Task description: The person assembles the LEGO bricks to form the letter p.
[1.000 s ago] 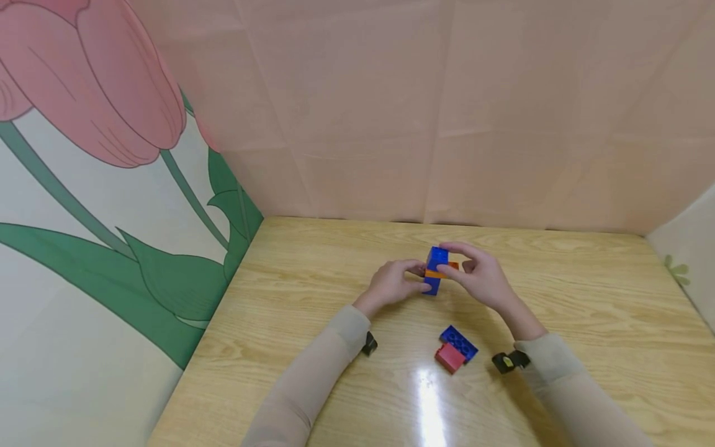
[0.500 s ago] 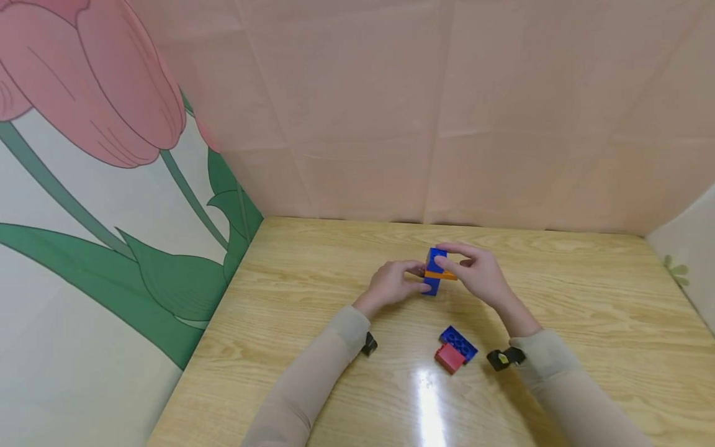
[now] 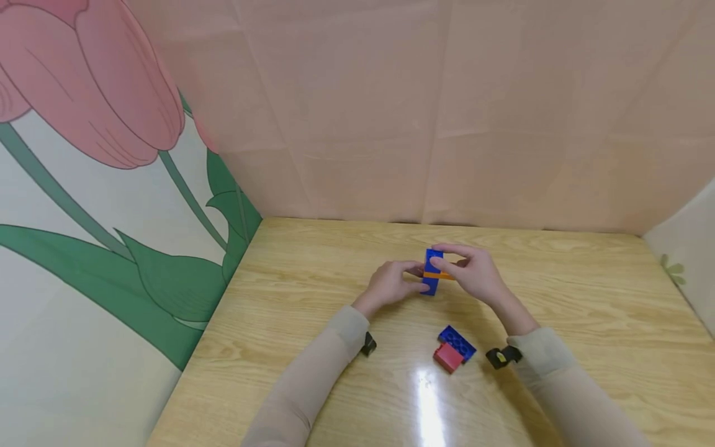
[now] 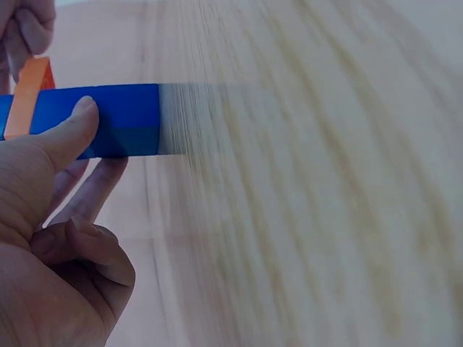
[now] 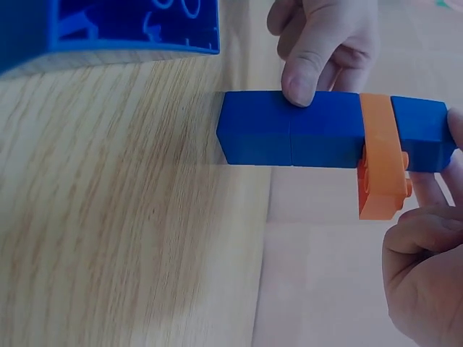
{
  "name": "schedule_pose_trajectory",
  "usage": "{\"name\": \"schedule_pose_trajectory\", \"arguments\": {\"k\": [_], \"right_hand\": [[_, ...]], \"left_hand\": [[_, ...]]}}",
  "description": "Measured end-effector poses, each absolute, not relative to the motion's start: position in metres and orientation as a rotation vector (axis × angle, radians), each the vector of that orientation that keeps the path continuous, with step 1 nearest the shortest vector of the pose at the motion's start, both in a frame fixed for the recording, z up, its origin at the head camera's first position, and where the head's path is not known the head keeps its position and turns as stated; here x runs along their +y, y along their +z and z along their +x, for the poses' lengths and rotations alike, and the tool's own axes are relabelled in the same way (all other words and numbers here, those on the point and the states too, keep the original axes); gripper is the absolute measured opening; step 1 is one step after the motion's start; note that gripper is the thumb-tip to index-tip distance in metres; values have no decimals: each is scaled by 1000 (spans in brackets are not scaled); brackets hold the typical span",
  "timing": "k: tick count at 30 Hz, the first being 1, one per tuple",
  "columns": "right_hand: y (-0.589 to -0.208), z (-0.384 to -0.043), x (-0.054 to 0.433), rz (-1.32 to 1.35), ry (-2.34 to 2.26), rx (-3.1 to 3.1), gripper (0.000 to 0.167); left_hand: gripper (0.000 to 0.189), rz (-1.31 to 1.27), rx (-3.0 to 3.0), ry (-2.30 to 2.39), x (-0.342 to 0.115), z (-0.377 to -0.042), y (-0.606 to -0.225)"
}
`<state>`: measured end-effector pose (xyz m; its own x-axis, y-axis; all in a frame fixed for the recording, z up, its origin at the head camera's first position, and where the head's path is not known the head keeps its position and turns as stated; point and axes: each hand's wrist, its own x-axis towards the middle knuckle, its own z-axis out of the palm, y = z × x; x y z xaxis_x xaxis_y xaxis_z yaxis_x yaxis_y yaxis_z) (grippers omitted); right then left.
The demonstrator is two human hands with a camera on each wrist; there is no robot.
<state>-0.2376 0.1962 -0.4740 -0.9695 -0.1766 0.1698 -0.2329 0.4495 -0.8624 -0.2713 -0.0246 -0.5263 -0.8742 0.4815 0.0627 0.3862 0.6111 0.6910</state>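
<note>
Two blue toy building bricks [image 5: 257, 130] stand end to end as an upright column on the table. An orange brick [image 5: 378, 144] lies across their top and juts out to the right. Another blue brick [image 5: 422, 134] sits above the orange one, lined up with the column. My left hand [image 3: 390, 284] pinches the column below the orange piece, its thumb flat on a blue side. From the right, my right hand [image 3: 479, 273] grips the top blue brick between thumb and fingers. Its curled lower fingers show beside the orange brick in the right wrist view.
Nearer to me on the wooden table [image 3: 313, 267] lie a red brick [image 3: 449, 357] and a blue brick [image 3: 458, 343] with its hollow underside up, close together. A pink cloth wall [image 3: 346, 124] rises behind the table, and a tulip-printed panel [image 3: 128, 279] stands on the left.
My right hand has shifted slightly left, and the top blue brick and orange brick have turned a little with it. My left hand keeps its grip in the same place.
</note>
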Motion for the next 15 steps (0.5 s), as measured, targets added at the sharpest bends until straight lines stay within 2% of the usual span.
{"name": "schedule_pose_trajectory", "arguments": {"k": [15], "right_hand": [[-476, -237, 193, 403, 1628, -2579, 40]], "left_hand": [[42, 724, 2680, 1156, -24, -270, -527]]}}
